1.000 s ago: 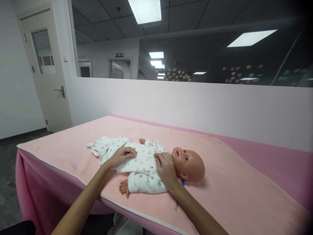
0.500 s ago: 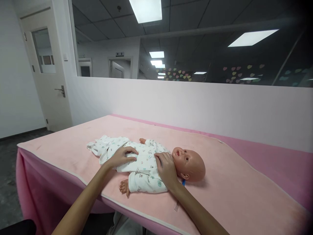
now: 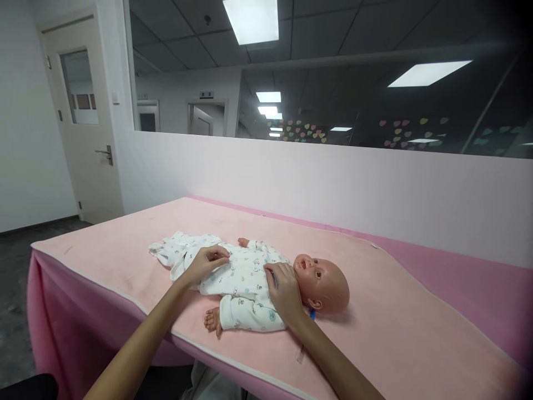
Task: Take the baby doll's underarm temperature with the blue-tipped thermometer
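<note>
A baby doll (image 3: 322, 282) lies on its back on a pink-covered table (image 3: 104, 261), head to the right. It wears a white printed romper (image 3: 244, 280). My left hand (image 3: 204, 264) rests on the doll's belly, its fingertips pinching the romper cloth. My right hand (image 3: 285, 289) lies on the doll's chest by the neck, fingers on the cloth. The doll's near hand (image 3: 212, 321) sticks out of its sleeve close to the table's front edge.
A low white partition wall (image 3: 333, 183) with dark glass above runs behind the table. A white door (image 3: 85, 116) stands at the left. The table's front edge (image 3: 233, 358) runs just below the doll. A small blue tag (image 3: 311, 314) shows under the doll's head.
My left hand's fingers have gone from lying flat on the belly to pinching the romper cloth. The right hand has barely moved.
</note>
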Demonstrator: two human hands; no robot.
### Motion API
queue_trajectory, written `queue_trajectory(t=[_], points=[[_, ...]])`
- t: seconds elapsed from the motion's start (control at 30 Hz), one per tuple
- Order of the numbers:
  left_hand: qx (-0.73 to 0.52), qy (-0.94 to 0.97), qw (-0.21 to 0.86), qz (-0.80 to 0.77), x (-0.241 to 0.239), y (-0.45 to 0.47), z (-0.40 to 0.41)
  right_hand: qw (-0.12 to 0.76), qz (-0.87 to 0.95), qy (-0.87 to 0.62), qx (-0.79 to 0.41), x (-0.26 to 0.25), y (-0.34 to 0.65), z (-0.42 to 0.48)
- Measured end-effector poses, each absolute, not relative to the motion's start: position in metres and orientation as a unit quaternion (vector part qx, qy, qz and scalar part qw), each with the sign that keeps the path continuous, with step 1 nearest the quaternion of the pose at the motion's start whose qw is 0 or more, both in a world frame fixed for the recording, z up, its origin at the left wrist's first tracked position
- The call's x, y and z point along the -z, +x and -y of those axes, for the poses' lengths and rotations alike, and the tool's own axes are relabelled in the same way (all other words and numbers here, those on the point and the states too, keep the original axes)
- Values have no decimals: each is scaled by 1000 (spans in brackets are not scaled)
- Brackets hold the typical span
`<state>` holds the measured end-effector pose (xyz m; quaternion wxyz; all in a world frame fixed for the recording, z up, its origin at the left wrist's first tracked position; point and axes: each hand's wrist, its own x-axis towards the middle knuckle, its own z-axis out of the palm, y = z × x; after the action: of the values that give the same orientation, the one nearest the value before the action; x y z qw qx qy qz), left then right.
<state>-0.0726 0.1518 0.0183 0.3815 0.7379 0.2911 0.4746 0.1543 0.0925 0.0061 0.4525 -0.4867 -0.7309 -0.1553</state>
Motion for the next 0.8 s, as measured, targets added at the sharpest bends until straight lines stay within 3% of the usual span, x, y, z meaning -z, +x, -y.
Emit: queue_trajectory(t=[0.8], points=[[-465, 730, 401, -300, -16, -74, -153, 450, 735, -484, 153, -7, 154, -92]])
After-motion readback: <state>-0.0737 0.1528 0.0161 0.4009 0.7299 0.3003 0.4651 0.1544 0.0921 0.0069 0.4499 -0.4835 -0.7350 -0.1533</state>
